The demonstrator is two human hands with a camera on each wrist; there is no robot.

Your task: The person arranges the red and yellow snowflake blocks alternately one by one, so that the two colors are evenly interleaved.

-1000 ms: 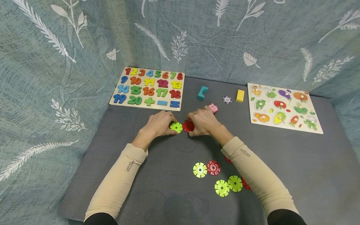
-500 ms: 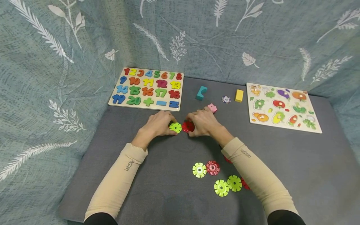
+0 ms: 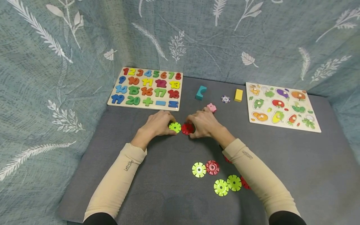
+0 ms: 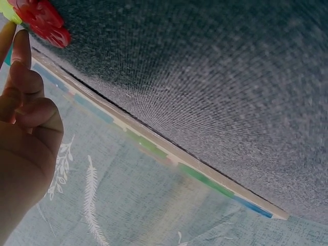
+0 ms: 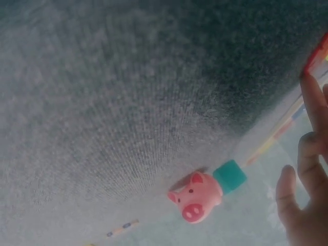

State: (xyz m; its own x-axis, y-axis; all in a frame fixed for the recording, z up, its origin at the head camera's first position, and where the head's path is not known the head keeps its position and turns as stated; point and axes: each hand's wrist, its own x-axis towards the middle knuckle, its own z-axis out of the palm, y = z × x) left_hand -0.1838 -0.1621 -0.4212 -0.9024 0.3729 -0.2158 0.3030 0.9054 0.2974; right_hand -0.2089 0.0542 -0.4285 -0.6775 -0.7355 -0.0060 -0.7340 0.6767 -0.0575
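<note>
My left hand (image 3: 160,122) pinches a yellow-green notched disc (image 3: 175,127) between thumb and fingers, above the grey table. In the left wrist view, a red notched piece (image 4: 43,20) shows beside the green one at the fingertips. My right hand (image 3: 204,123) pinches a red notched disc (image 3: 187,128), its edge right at the green disc's edge. The right wrist view catches only a sliver of red disc (image 5: 316,54) at an outstretched finger. A pink pig toy (image 3: 211,108) sits just beyond the right hand.
Nearer me lie yellow-green discs (image 3: 221,187) and red discs (image 3: 212,167), some partly under the right forearm. Behind are a number puzzle board (image 3: 143,105), teal arch block (image 3: 200,93), poker chip (image 3: 225,99), yellow block (image 3: 238,95) and vegetable puzzle board (image 3: 284,124).
The red disc in the right hand has tilted, so more of its face shows. Both hands stay nearly in place with the discs edge to edge. The head view has shifted slightly.
</note>
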